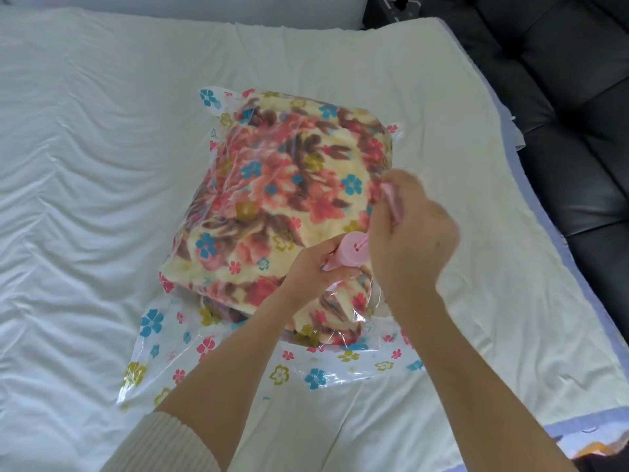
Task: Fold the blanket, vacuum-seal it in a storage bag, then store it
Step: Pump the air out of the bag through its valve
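Observation:
A folded floral blanket (282,185) lies inside a clear storage bag (163,338) printed with small flowers, in the middle of the bed. A pink hand pump (350,255) stands on the bag's near right part. My left hand (315,267) grips the pump's barrel low down. Above it, my right hand (412,229) holds the pink pump handle (391,199), which is raised out of the barrel on its rod. The bag's near flap lies flat on the sheet.
The bed is covered by a white sheet (85,165) with a pale cream cover (493,301) on the right side. A dark leather sofa (561,97) runs along the bed's right edge. A white pillow (204,5) lies at the far end.

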{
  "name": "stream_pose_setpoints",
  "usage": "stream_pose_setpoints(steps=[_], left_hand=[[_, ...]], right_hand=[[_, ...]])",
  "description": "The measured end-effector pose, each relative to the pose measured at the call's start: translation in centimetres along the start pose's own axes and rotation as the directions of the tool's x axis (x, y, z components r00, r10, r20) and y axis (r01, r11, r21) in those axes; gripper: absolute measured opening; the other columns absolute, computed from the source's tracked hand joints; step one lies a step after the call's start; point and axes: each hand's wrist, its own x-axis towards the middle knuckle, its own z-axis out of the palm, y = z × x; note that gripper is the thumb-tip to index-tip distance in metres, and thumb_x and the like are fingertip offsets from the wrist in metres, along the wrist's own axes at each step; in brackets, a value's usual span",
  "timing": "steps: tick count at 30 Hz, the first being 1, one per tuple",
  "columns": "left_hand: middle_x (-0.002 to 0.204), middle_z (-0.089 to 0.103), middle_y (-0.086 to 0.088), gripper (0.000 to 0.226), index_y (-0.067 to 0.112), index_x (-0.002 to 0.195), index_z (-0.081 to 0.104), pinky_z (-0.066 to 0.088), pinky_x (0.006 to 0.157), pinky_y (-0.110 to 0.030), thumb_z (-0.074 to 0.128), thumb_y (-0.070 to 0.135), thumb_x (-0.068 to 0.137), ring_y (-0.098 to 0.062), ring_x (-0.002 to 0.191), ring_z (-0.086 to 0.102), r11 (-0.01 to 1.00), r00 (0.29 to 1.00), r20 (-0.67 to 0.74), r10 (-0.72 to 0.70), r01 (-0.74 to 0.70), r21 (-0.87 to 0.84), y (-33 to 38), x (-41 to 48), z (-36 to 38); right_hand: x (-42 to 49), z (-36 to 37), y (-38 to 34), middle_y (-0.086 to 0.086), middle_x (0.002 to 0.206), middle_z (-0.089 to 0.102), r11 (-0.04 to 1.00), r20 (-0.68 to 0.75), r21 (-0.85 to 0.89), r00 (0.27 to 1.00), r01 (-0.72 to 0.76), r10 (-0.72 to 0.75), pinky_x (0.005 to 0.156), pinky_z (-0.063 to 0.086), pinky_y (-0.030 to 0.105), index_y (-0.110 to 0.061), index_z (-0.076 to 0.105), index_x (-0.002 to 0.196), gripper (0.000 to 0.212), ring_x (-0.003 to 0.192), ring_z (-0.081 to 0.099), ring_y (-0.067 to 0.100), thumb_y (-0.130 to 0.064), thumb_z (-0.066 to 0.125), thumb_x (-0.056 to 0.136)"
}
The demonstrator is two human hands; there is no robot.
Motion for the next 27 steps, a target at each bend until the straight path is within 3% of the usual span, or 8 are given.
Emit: stream_pose_setpoints(steps=[3,6,10,14,19,22,25,27], left_hand=[[0.071,0.059,-0.001,0.024,-0.002,0.098,0.059,0.034,0.060,-0.004,0.069,0.005,0.078,0.013,0.058,0.050,1.000,1.000,-0.003,0.010,-0.010,0.005,0.0,-0.5,0.3],[0.083,0.065,0.027,0.042,0.012,0.117,0.061,0.041,0.078,-0.007,0.074,0.020,0.077,0.013,0.084,0.059,1.000,1.000,-0.003,0.000,0.000,-0.019,0.2,0.1,-0.1],[0.100,0.069,0.020,0.047,0.021,0.121,0.061,0.045,0.087,-0.016,0.076,0.021,0.076,0.002,0.095,0.062,0.999,0.999,0.031,-0.028,0.028,-0.019,-0.3,0.5,-0.5],[0.078,0.061,0.025,0.031,0.005,0.110,0.063,0.037,0.068,-0.003,0.070,0.005,0.079,0.016,0.072,0.055,0.999,0.999,0.015,-0.036,0.036,0.002,-0.3,-0.2,0.1],[0.098,0.064,0.024,0.047,0.013,0.121,0.062,0.040,0.083,-0.003,0.075,0.016,0.076,0.015,0.092,0.057,0.999,0.999,-0.007,-0.031,0.031,-0.028,0.0,0.5,-0.7],[0.101,0.065,0.019,0.046,0.012,0.121,0.062,0.042,0.086,-0.006,0.075,0.016,0.077,0.006,0.096,0.059,0.999,0.999,0.001,-0.039,0.039,-0.015,-0.2,0.4,-0.6],[0.088,0.063,0.022,0.033,0.004,0.112,0.063,0.042,0.076,-0.004,0.070,0.008,0.080,0.016,0.081,0.058,0.999,0.998,0.016,-0.053,0.053,-0.003,-0.3,0.0,-0.5],[0.087,0.063,0.022,0.027,0.009,0.107,0.064,0.040,0.071,-0.002,0.069,0.007,0.080,0.018,0.078,0.057,0.998,0.998,0.010,-0.056,0.056,0.010,0.0,0.0,-0.7]], right_hand=[[-1.8,3.4,1.8,-0.006,0.046,0.028,0.986,0.178,-0.153,0.984,0.061,-0.033,0.039,0.021,0.015,-0.011,0.061,0.083,0.028,0.032,0.043,0.022,-0.020,0.035,0.080],[1.3,0.0,-0.3,0.001,0.055,0.045,0.967,0.208,-0.187,0.969,0.175,-0.135,0.047,0.023,0.024,-0.016,0.059,0.092,0.024,0.048,0.046,0.026,-0.024,0.037,0.087],[2.2,-2.5,-1.2,0.005,0.054,0.054,0.997,-0.121,-0.041,0.990,0.063,-0.067,0.051,0.034,0.029,-0.020,0.065,0.096,0.027,0.048,0.043,0.026,-0.023,0.043,0.079],[-2.0,4.0,1.0,0.000,0.046,0.036,0.978,0.227,-0.174,0.971,0.113,-0.072,0.047,0.025,0.021,-0.011,0.062,0.091,0.033,0.040,0.051,0.026,-0.021,0.033,0.080],[3.3,-3.8,-1.9,0.000,0.062,0.052,0.946,0.124,-0.163,0.957,0.281,-0.262,0.052,0.023,0.028,-0.025,0.063,0.097,0.026,0.060,0.042,0.022,-0.025,0.039,0.086],[2.8,-4.2,-2.1,-0.004,0.048,0.042,0.992,-0.094,-0.027,0.987,0.126,-0.128,0.047,0.023,0.021,-0.024,0.067,0.091,0.027,0.048,0.039,0.019,-0.023,0.042,0.080],[-0.7,1.7,0.0,-0.010,0.042,0.018,0.973,0.196,-0.125,0.966,0.196,-0.170,0.045,0.016,0.018,-0.014,0.064,0.087,0.021,0.037,0.032,0.019,-0.014,0.047,0.076],[0.3,2.1,1.4,-0.012,0.044,0.007,0.948,0.204,-0.191,0.955,0.253,-0.214,0.046,0.010,0.015,-0.012,0.062,0.075,0.015,0.035,0.021,0.018,-0.013,0.048,0.068]])
